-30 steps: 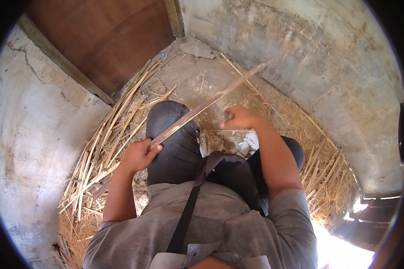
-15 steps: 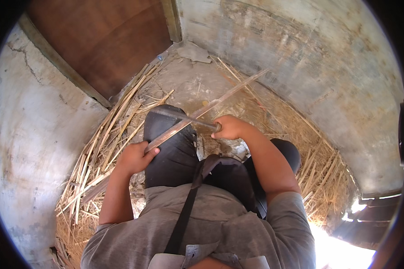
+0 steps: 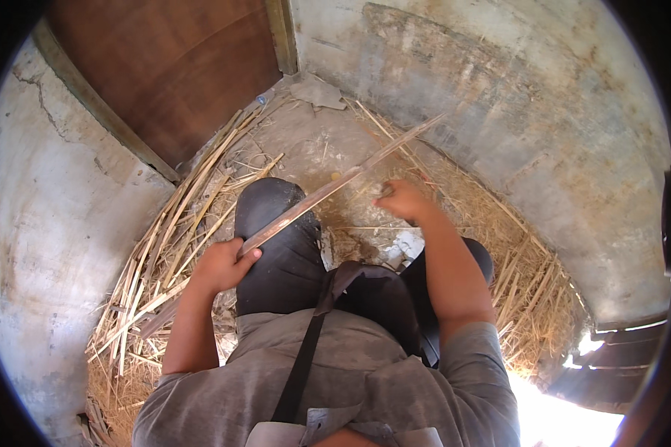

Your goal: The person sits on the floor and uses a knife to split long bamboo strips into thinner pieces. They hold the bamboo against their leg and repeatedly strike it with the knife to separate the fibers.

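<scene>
My left hand (image 3: 221,266) is closed round the near end of a long brown bamboo strip (image 3: 320,194). The strip slants up and to the right, passing over my left knee toward the far wall. My right hand (image 3: 402,201) is closed to the right of the strip, apart from it. A short dark bit of the knife's handle (image 3: 385,191) shows at its fingers; the blade cannot be made out now.
Pale split strips (image 3: 201,201) lie in a heap along the left wall, beneath a brown door panel (image 3: 179,67). Fine shavings (image 3: 529,290) cover the floor at right. Worn plaster walls (image 3: 514,97) curve round me; a black strap (image 3: 306,365) crosses my front.
My right hand has moved up and to the right, away from the bamboo strip. The knife blade that lay across the strip no longer shows. My left hand has barely moved.
</scene>
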Tool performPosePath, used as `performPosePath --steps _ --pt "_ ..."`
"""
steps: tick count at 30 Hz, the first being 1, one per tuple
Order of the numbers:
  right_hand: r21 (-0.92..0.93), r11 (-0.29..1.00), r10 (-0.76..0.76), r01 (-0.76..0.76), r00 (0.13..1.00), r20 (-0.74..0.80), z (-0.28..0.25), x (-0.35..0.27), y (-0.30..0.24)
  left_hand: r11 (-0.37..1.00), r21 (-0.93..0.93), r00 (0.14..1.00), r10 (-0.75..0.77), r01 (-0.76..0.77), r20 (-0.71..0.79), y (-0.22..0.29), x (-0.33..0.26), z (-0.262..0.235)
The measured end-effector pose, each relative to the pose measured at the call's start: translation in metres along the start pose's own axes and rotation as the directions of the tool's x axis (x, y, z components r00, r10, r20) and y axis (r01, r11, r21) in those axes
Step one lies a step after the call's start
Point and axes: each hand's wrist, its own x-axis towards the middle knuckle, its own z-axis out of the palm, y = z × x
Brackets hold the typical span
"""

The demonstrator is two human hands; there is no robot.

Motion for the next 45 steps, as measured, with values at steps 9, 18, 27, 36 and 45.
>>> performPosePath --steps 9,18,27,36,45 --pt "-0.136 0.917 -0.335 0.375 0.908 0.25 0.023 0.009 -0.004 0.988 -0.143 0.995 -0.044 0.057 0.093 -0.011 0.003 0.002" --pt "0.001 0.999 0.034 -0.034 0.994 0.108 -0.007 -0.006 -0.011 0.992 -0.124 0.997 -0.03 0.038 0.069 -0.006 0.006 -0.002" --pt "-0.189 0.921 -0.298 0.341 0.928 0.225 0.016 0.003 -0.015 0.992 -0.124 0.998 -0.03 0.037 0.056 -0.007 0.0 0.001" --pt "0.077 0.994 0.08 -0.082 0.997 0.022 -0.013 -0.001 0.007 0.995 -0.088 0.998 -0.038 0.043 0.056 -0.002 0.004 -0.004" --pt "-0.117 0.94 -0.258 0.319 0.894 0.367 0.029 -0.007 -0.038 0.998 -0.061 0.999 -0.02 0.023 0.036 -0.001 0.003 -0.005"
